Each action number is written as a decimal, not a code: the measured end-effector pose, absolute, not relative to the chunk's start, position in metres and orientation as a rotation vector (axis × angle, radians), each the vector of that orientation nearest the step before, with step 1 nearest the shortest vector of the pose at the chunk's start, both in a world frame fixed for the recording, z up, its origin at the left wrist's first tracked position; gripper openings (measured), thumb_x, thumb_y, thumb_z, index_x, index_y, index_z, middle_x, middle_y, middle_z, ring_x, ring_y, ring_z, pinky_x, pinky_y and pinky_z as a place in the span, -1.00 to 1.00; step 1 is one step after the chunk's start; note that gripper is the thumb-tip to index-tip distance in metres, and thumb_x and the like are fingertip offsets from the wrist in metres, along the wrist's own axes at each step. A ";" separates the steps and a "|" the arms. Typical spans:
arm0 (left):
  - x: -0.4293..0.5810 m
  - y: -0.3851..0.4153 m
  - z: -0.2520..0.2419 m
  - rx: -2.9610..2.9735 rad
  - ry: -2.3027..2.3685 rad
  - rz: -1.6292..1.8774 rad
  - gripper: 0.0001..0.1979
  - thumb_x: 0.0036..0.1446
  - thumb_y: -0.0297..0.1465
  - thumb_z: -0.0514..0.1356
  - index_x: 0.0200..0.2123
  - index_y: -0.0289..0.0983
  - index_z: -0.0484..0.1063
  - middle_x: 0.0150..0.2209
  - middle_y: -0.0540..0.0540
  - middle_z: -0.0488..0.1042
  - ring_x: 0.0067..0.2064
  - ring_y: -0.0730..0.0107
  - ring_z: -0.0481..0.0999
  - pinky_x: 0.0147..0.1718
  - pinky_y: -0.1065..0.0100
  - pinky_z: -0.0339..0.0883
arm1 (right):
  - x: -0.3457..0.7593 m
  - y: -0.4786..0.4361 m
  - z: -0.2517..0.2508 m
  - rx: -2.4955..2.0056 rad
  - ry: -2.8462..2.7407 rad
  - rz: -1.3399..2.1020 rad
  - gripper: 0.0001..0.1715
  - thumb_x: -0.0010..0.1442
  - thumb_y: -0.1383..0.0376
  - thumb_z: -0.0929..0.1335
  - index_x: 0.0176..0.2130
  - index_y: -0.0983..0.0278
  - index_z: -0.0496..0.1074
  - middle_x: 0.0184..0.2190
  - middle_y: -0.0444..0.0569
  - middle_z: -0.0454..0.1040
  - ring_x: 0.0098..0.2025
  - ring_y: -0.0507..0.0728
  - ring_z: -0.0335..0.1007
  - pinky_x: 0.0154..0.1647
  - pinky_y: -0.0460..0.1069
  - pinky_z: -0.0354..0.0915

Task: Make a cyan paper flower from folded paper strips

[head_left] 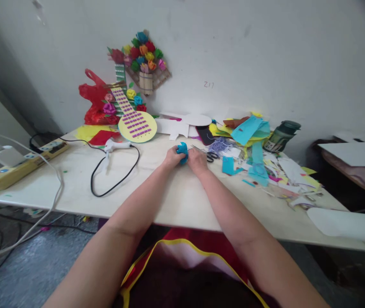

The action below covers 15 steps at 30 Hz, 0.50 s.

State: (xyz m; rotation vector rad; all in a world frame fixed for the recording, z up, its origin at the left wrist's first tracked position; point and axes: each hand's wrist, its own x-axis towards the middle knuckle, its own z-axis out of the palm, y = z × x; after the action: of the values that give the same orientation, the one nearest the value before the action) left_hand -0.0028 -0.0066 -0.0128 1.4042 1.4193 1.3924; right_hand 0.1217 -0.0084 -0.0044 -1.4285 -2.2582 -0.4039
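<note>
Here, a small blue paper (pixel 182 152), crumpled into a rounded bunch, is pinched between the left hand (pixel 172 158) and the right hand (pixel 197 159), the fingers of both closed on it, low over the middle of the table (pixel 176 201). Scissors (pixel 212 156) are seen just beside the right hand, with scraps (pixel 256 164) heaped further right. A glue gun (pixel 115 146) and its cable (pixel 111 182) are laid to the left. Bare tabletop is left between the hands and the near edge.

A paper piece (pixel 182 153) between fingers (pixel 176 157); scissors (pixel 212 156) just right of them, likely glue gun (pixel 115 145) left, scrap pile (pixel 259 162) farther right.
</note>
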 end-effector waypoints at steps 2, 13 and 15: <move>-0.004 -0.007 -0.013 1.466 1.420 1.361 -0.76 -0.29 -0.42 0.20 -0.43 -0.31 0.33 -0.59 0.08 0.30 -0.51 0.47 0.31 -0.50 0.44 0.22 | 0.125 -0.005 -0.006 -1.412 -2.189 -0.298 -0.70 0.15 0.38 0.17 -0.27 0.38 0.44 -0.30 0.14 0.46 -0.30 0.14 0.35 -0.36 -0.04 0.15; -0.004 -0.010 -0.013 1.615 1.522 1.338 -0.73 -0.29 -0.43 0.23 -0.38 -0.32 0.40 -0.54 0.02 0.40 -0.47 0.42 0.37 -0.43 0.40 0.27 | 0.133 0.011 -0.017 -1.328 -1.784 0.623 -0.66 0.00 0.27 0.27 -0.24 0.35 0.49 -0.56 -0.04 0.49 -0.62 0.09 0.36 -0.49 -0.01 0.31; -0.005 -0.011 -0.013 1.615 1.519 1.333 -0.72 -0.30 -0.43 0.24 -0.38 -0.32 0.40 -0.56 0.02 0.39 -0.48 0.42 0.37 -0.43 0.40 0.27 | 0.133 0.010 -0.016 -1.324 -1.784 0.627 -0.67 -0.01 0.28 0.28 -0.26 0.36 0.50 -0.57 -0.04 0.49 -0.64 0.08 0.35 -0.51 -0.03 0.31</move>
State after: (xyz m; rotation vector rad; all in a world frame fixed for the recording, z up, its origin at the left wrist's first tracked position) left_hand -0.0048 -0.0111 -0.0129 1.6150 1.5194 1.3334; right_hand 0.1331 0.0098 -0.0165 -1.3240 -1.7840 0.6268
